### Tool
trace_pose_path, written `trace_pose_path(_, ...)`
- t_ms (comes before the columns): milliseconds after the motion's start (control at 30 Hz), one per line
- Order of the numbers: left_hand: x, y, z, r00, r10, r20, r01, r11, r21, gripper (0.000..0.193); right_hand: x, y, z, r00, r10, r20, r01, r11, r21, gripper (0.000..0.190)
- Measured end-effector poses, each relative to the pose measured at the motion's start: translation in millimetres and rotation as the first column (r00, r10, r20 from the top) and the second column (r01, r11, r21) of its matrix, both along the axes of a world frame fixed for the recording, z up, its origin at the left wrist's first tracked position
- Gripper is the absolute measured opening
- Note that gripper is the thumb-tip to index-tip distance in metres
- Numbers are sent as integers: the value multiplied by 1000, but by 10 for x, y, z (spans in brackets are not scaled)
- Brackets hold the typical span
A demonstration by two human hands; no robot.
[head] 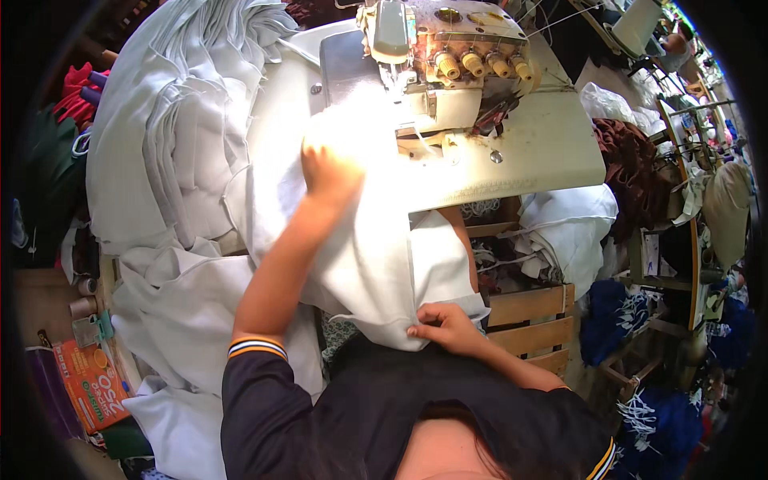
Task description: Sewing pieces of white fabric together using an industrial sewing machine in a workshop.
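A white fabric piece (375,258) runs from the overlock sewing machine (444,66) down over the table edge to my lap. My left hand (330,165) presses on this cloth just in front of the presser foot area. Strong lamp glare washes out its fingertips and the needle zone. Near my lap, my right hand (447,327) pinches the lower edge of the same piece between thumb and fingers, where a long seam line comes down. Thread tension knobs (473,63) line the machine's front.
A tall stack of white cut fabric (180,132) lies left of the machine, with more draped below. At right stand a wooden crate (531,327), a white cloth bundle (567,228) and blue bundles (612,321). Thread spools (84,306) sit at far left.
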State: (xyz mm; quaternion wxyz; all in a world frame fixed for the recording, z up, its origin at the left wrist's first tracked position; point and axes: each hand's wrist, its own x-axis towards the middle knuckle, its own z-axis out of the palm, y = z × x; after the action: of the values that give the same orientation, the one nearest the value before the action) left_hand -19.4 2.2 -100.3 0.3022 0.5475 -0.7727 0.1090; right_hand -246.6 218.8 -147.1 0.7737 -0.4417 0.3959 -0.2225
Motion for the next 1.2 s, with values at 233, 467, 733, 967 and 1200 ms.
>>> trace_pose_path(233,-243,179,95,984,-178,24,179,981,-77,17,49,-56,6,997,29,65,-29,1000,-1,18)
trace_pose_path(467,-99,-156,131,952,-290,97,303,938,-171,22,50,-173,28,993,-104,-51,89,968,-233,21)
trace_pose_path(733,34,-655,381,779,-138,-612,364,894,262,45,152,-533,98,953,-298,-61,279,936,-215,17)
trace_pose_path(967,32,-842,-55,926,-201,-318,153,974,-169,60,287,-929,237,886,-461,-43,434,859,-270,15)
trace_pose_path(1200,171,-1253,-77,996,-86,-13,86,992,94,61,338,-1369,384,857,-516,16,514,849,-123,11)
